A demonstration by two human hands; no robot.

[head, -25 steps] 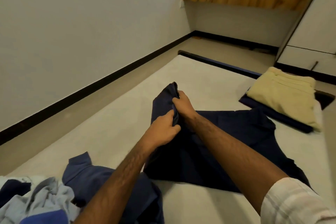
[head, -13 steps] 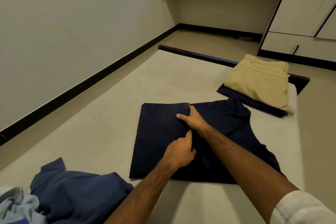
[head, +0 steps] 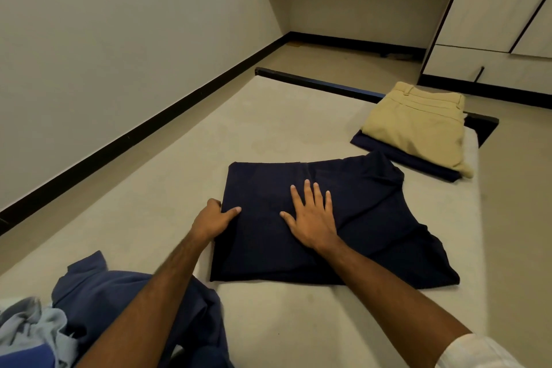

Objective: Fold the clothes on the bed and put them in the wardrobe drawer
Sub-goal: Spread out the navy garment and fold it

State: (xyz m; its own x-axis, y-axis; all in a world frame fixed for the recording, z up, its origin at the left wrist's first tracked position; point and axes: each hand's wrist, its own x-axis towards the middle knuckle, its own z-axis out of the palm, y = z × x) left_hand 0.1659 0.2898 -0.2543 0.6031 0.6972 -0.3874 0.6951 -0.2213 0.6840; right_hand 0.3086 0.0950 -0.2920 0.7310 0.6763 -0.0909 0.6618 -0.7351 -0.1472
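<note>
The dark navy garment (head: 343,218) lay partly folded on the bed (head: 209,143), its left half squared, its right half rumpled. The left hand (head: 213,218) pinched its left edge, thumb on top; the right hand (head: 310,215) pressed flat on its middle, fingers spread. Beyond the garment's right sat folded khaki trousers (head: 418,125), with a white wardrobe (head: 501,9) behind.

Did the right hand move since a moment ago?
Yes. The right hand let go of the fold and slid nearer the person, now lying flat on the dark navy garment.
</note>
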